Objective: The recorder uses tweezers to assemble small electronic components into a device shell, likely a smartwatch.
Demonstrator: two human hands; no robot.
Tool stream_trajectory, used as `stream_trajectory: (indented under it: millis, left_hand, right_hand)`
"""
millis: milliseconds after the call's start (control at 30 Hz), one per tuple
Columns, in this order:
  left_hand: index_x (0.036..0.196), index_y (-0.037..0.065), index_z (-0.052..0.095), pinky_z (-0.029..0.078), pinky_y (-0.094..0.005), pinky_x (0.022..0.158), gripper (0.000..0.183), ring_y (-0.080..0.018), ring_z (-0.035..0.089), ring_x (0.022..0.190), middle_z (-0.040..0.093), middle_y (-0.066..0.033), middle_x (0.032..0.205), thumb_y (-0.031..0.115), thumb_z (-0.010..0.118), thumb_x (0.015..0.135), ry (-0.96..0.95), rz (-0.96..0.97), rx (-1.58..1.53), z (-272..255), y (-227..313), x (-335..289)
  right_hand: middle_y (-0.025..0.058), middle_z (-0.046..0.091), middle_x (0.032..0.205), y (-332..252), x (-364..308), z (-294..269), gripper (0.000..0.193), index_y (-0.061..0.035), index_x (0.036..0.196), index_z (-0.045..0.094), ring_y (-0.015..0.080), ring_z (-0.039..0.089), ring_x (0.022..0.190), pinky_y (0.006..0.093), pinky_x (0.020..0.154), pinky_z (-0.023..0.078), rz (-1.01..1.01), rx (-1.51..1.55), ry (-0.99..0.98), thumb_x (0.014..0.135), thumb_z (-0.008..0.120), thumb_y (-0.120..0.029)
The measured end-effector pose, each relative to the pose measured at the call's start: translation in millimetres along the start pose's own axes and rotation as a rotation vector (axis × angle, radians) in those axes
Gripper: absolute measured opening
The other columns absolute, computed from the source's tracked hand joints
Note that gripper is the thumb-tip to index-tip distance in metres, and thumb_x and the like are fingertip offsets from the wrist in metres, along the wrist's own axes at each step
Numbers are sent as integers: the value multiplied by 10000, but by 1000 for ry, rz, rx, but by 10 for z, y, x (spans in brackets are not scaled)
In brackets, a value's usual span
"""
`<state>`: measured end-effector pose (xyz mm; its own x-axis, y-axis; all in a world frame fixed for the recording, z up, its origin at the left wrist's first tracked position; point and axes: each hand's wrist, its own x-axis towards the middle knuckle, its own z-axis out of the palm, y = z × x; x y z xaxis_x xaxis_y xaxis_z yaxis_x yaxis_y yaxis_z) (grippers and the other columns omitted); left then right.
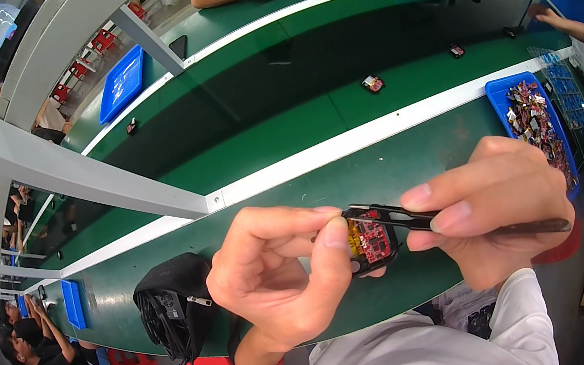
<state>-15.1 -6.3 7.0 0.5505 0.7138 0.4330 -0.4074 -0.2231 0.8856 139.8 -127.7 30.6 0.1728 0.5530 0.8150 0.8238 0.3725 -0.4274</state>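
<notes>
My left hand (283,272) is closed on a small black electronic device (375,238), pinching its upper left corner between thumb and forefinger. A red circuit board and a strip of yellow tape show inside the device's open housing. In my right hand (498,207) is a pair of dark tweezers (408,217), gripped between thumb and fingers. Their tips reach over the device's upper edge, close to my left fingertips. What the tips touch there is too small to make out.
A blue tray (571,172) heaped with small parts stands on the right. To the left lies a black bag (170,278) with coiled cable. Several small devices, one with a bright board (372,84), lie on the dark green belt beyond. Co-workers sit across and to both sides.
</notes>
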Motion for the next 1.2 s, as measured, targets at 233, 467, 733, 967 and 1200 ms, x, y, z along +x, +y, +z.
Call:
stream_trajectory:
  millis: [233, 467, 733, 967, 1200]
  left_hand:
    - [930, -90, 589, 569, -245, 592, 119, -175, 724, 656, 712, -179, 797, -135, 641, 833, 47, -87, -22, 36, 49, -25]
    - [928, -100, 578, 588, -260, 568, 124, -202, 732, 674, 708, -191, 814, -136, 643, 829, -34, -14, 55, 10, 15, -13]
    - [930, -98, 580, 592, -263, 578, 119, -209, 736, 681, 713, -195, 813, -127, 645, 834, -62, 89, 86, -4, -13, 3]
    - [928, -99, 584, 580, -249, 585, 114, -203, 733, 670, 710, -181, 779, -131, 640, 833, -29, 53, 86, 20, 3, 5]
    - [928, -89, 592, 570, -242, 607, 126, -180, 731, 675, 716, -171, 797, -134, 651, 826, -13, 45, 56, 36, 13, 3]
  right_hand:
    - [92, 753, 842, 29, 0, -5, 367, -102, 926, 641, 118, 647, 566, 237, 488, 319, -17, 24, -15, 671, 903, -70]
    - [94, 753, 844, 13, 24, -41, 391, -90, 934, 646, 126, 662, 578, 230, 490, 344, -24, -7, -59, 645, 904, -38]
    - [91, 752, 847, 42, 14, -75, 416, -97, 931, 649, 139, 663, 583, 233, 496, 337, -34, 33, -61, 616, 911, -27]
    - [81, 754, 851, -21, 18, -100, 406, -120, 905, 641, 112, 630, 563, 239, 492, 317, -7, -6, -36, 616, 922, -65]
    - [78, 756, 826, -16, 16, -50, 389, -117, 907, 646, 98, 633, 547, 236, 481, 305, -10, 2, -14, 634, 921, -81]
